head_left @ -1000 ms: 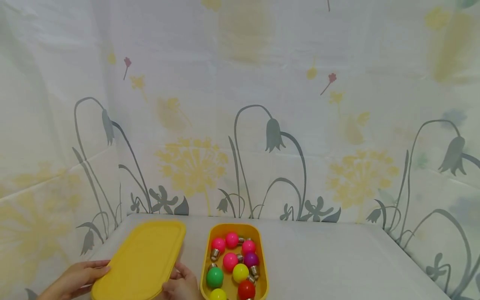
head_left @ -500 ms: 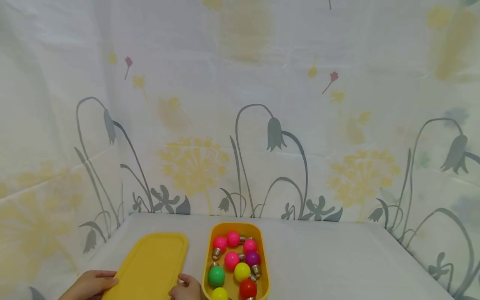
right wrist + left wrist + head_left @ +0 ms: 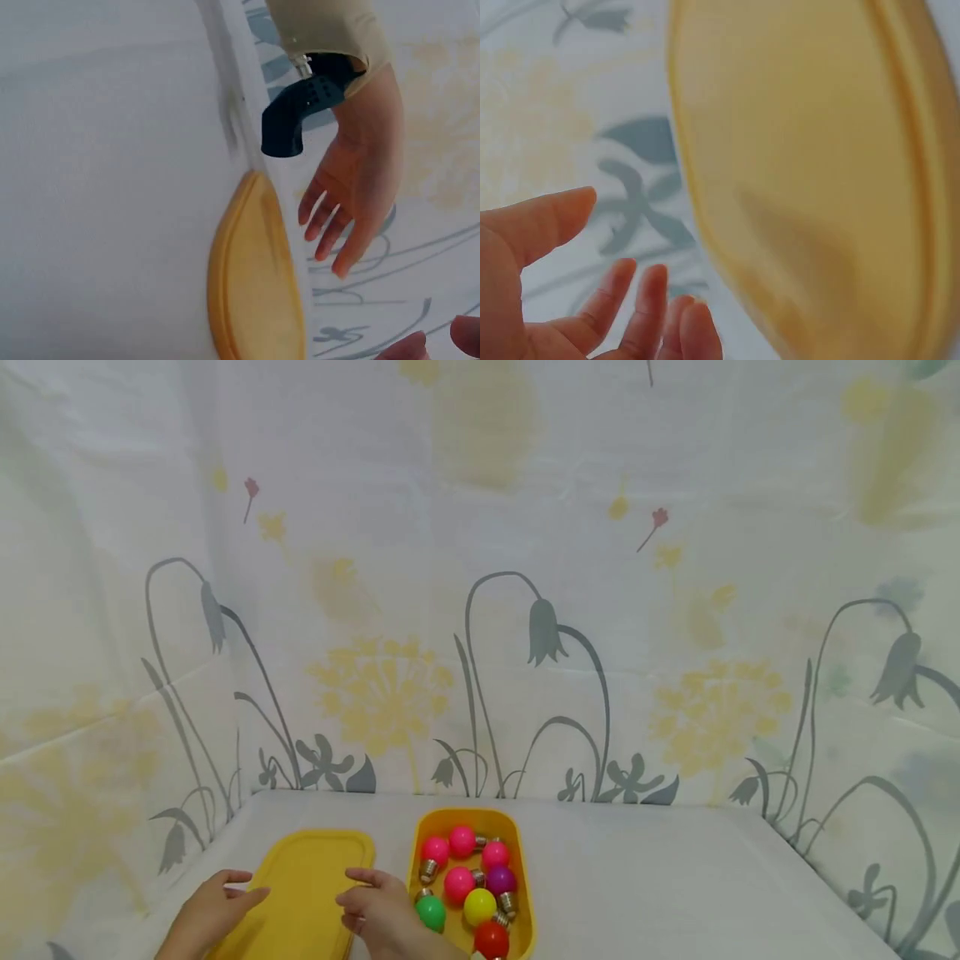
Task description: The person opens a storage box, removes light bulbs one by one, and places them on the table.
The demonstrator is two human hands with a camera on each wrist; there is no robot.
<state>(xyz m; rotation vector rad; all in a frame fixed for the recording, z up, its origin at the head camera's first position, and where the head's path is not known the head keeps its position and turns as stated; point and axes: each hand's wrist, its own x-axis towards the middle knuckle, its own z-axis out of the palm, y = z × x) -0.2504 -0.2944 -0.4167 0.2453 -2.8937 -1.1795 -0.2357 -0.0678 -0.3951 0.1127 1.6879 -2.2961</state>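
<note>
A yellow oblong lid [image 3: 307, 881] lies flat on the white table, left of a yellow container [image 3: 522, 868]. The container holds several small coloured bulbs: pink ones [image 3: 462, 841], a green one [image 3: 431, 913], a yellow one [image 3: 479, 906], a purple one [image 3: 501, 881] and a red one [image 3: 491, 939]. My left hand [image 3: 240, 891] hovers at the lid's left edge with relaxed fingers and holds nothing. My right hand [image 3: 358, 893] hovers over the lid's right edge beside the container, also with nothing in it. In the left wrist view, the loose fingers [image 3: 637, 300] are apart from the lid [image 3: 810, 165].
A flower-printed white cloth [image 3: 480, 610] covers the table and rises as a backdrop behind and on both sides. Bare table [image 3: 675, 877] stretches to the right of the container.
The lid has come down flat on the table. Both hands have let go of its edges and moved forward and up beside it.
</note>
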